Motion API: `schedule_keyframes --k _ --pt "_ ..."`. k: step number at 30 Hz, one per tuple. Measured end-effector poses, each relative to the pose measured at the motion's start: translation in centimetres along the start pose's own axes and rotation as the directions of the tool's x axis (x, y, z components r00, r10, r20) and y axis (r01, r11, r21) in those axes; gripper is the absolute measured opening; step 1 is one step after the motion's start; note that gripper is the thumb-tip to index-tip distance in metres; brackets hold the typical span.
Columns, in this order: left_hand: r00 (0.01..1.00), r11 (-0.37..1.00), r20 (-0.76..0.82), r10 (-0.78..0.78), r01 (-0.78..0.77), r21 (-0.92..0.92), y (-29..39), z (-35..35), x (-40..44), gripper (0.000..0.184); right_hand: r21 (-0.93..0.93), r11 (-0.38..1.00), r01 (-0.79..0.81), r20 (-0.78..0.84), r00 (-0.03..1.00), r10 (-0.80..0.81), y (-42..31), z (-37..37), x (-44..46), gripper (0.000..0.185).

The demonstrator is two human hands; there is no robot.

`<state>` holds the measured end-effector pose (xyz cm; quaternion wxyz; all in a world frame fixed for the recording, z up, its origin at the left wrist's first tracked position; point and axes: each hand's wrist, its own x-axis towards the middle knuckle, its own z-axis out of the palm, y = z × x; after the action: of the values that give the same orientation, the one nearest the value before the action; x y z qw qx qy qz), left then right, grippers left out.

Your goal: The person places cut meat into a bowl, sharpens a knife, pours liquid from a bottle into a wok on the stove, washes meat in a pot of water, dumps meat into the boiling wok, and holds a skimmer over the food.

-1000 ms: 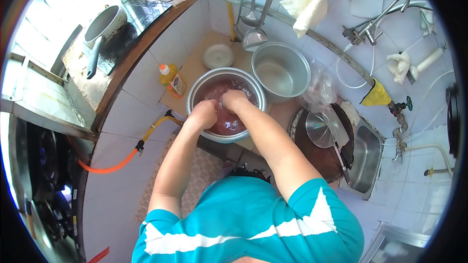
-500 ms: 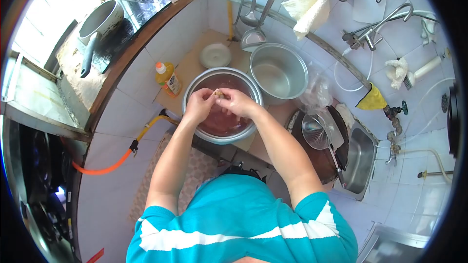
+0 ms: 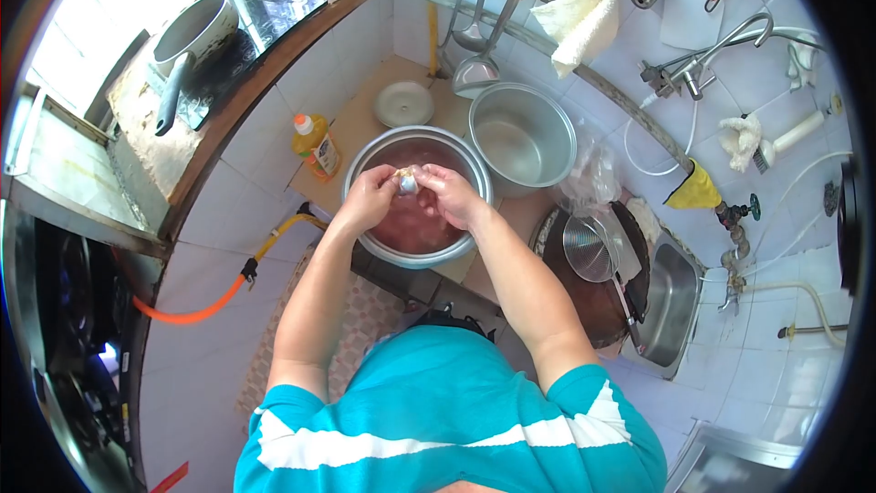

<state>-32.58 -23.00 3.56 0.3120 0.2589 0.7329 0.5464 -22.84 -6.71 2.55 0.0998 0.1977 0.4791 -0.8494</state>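
Observation:
In the head view, my left hand (image 3: 369, 199) and my right hand (image 3: 451, 195) meet over a round metal basin (image 3: 418, 260). Between the fingertips of both is a small soft piece (image 3: 407, 183), whitish with a yellow-brown upper edge; its kind I cannot make out. Both hands are closed on it from either side. Cloudy reddish-brown liquid (image 3: 415, 233) fills the basin beneath them, and whatever lies in it is hard to see. A deep aluminium pot (image 3: 522, 141) stands against the basin's right side.
Left of the basin stands a yellow bottle with an orange cap (image 3: 316, 144); behind it lies a pale round lid or plate (image 3: 404, 104). To the right, a strainer (image 3: 589, 246) rests on a dark round board beside a steel sink (image 3: 677, 297). Ladles (image 3: 478, 71) hang behind.
The piece in my fingers has turned and now shows a larger white face. My hands have spread slightly apart around it, staying above the basin.

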Motion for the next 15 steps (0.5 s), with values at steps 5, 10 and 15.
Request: schedule_keyframes --k 5,10,15 --pt "0.994 0.992 -0.013 0.111 -0.112 -0.056 -0.4 0.1 -0.3 0.025 -0.239 0.918 0.317 -0.103 0.931 -0.349 0.7 0.4 0.6 0.013" --pt "0.998 0.998 0.008 0.070 -0.070 -0.008 0.8 0.7 -0.9 0.024 -0.343 0.815 0.466 -0.079 0.851 -0.520 2.0 0.4 1.3 0.014" --pt "0.989 0.990 -0.063 0.130 -0.133 -0.044 -0.9 1.5 0.1 0.023 -0.391 0.764 0.513 -0.114 0.797 -0.593 2.0 1.7 0.4 0.015"
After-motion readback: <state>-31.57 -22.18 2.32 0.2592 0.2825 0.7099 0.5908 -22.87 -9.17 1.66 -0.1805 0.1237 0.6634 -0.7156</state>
